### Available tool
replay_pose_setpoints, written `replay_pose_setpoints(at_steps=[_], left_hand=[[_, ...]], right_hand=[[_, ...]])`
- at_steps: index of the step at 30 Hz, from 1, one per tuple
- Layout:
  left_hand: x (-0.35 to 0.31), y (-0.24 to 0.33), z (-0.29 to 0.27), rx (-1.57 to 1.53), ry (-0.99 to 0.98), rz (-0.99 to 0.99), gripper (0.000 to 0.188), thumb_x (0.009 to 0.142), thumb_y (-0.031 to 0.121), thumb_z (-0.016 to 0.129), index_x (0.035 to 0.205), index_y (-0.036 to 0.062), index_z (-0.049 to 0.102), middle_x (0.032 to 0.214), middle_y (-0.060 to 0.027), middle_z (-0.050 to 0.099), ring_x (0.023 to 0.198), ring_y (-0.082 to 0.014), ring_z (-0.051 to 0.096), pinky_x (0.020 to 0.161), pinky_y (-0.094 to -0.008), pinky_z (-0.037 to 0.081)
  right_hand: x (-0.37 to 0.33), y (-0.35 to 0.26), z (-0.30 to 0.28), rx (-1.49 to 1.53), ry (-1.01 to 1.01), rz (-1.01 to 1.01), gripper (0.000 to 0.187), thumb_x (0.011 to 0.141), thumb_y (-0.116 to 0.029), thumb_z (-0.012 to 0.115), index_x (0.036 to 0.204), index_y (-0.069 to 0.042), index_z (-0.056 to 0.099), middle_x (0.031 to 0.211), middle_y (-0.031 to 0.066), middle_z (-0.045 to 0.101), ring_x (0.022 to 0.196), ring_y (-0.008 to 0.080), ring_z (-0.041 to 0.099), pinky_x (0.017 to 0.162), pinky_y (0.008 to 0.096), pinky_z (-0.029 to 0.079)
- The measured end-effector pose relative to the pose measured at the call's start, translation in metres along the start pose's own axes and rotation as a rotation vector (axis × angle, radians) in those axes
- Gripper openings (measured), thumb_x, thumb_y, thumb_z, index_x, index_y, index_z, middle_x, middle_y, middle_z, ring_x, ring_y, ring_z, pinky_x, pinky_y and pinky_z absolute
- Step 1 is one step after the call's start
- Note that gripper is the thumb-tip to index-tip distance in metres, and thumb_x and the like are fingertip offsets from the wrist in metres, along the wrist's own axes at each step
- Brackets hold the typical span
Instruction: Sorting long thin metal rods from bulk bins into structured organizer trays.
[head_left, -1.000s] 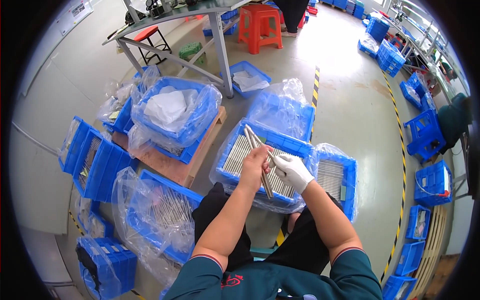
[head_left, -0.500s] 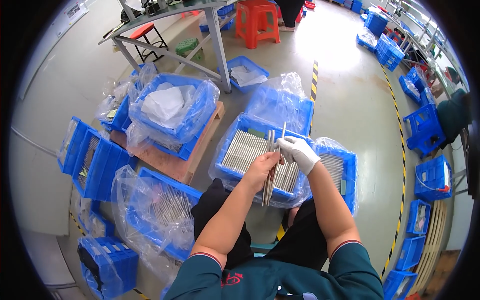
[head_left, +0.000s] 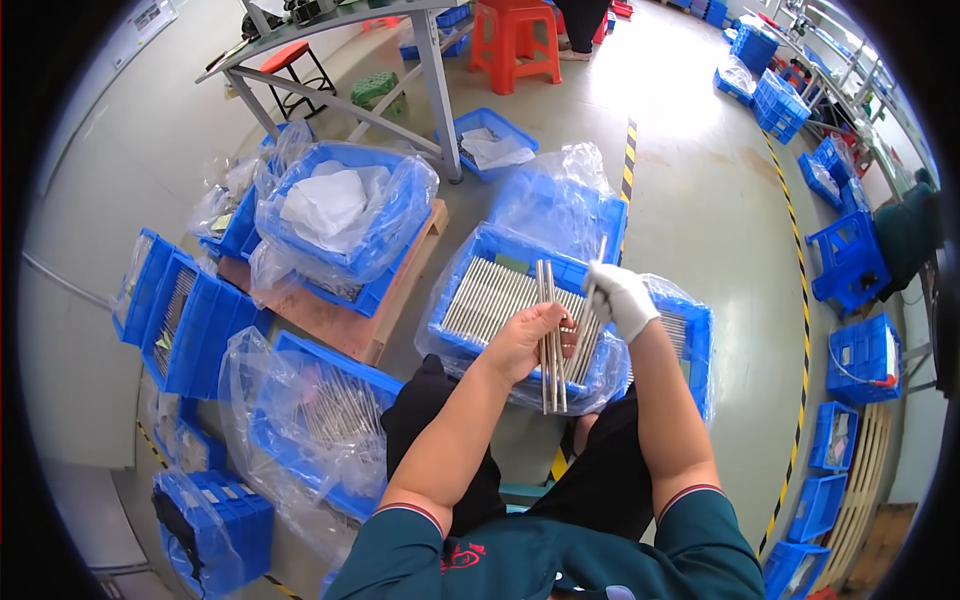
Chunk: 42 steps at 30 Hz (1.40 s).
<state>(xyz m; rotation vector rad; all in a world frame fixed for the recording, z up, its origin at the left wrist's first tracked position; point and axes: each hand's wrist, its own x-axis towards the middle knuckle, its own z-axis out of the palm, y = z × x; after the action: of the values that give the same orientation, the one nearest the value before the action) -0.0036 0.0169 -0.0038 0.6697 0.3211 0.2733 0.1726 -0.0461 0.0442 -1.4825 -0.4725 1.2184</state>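
Silvery metal, thin, straight and softly shining, is seen in the small bundle of rods gripped in the curled fingers of the bare left hand, above a plastic-lined blue crate filled with similar rods laid in rows. One single rod is pinched by the gloved right hand. Since half a second ago, it has been carried rightward, farther from the bundle.
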Motion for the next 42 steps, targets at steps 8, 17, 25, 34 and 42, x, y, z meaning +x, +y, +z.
replay_pose_setpoints(at_steps=[8,17,25,34,42], left_hand=[[-0.004,-0.004,0.004,-0.031,-0.060,0.018,0.032,0.088,0.037,0.057,0.089,0.0047,0.059,0.084,-0.0052,0.061,0.077,-0.0167,0.063,0.072,-0.0342,0.053],[0.003,0.004,0.002,0.040,0.112,0.325,0.026,0.090,0.031,0.058,0.088,0.0043,0.059,0.073,-0.0018,0.057,0.066,-0.0116,0.056,0.065,-0.0236,0.046],[0.012,0.011,0.002,-0.027,0.148,0.419,0.030,0.088,0.034,0.059,0.091,0.0038,0.059,0.083,-0.0044,0.060,0.078,-0.0121,0.057,0.075,-0.0258,0.046],[0.010,0.024,0.010,0.205,0.067,0.280,0.031,0.088,0.033,0.060,0.088,0.0024,0.063,0.089,-0.0029,0.061,0.086,-0.0113,0.056,0.083,-0.0251,0.042],[-0.010,0.000,0.018,0.565,0.423,0.453,0.020,0.091,0.016,0.057,0.101,-0.0016,0.059,0.092,-0.0064,0.062,0.091,-0.0126,0.058,0.082,-0.0248,0.046]], right_hand=[[-0.014,0.004,0.024,-0.733,-0.078,-0.278,0.027,0.084,-0.028,0.061,0.083,-0.001,0.064,0.065,0.0063,0.059,0.061,0.0114,0.055,0.060,0.0267,0.044],[0.003,0.028,0.006,-0.144,-0.178,0.071,0.044,0.092,-0.043,0.046,0.096,-0.001,0.056,0.082,0.0109,0.060,0.067,0.0174,0.061,0.066,0.0319,0.053],[0.013,0.037,0.027,-0.042,-0.756,0.282,0.030,0.087,-0.028,0.060,0.082,0.001,0.059,0.066,0.0107,0.060,0.053,0.0206,0.061,0.047,0.0302,0.052],[0.017,0.048,0.021,0.284,-0.797,0.305,0.034,0.087,-0.029,0.060,0.063,-0.010,0.046,0.050,0.0000,0.039,0.037,0.0104,0.035,0.035,0.0243,0.025],[0.077,0.045,-0.005,-1.006,-0.128,0.057,0.041,0.079,-0.039,0.066,0.083,0.002,0.060,0.064,0.0060,0.056,0.054,0.0157,0.053,0.051,0.0321,0.042]])
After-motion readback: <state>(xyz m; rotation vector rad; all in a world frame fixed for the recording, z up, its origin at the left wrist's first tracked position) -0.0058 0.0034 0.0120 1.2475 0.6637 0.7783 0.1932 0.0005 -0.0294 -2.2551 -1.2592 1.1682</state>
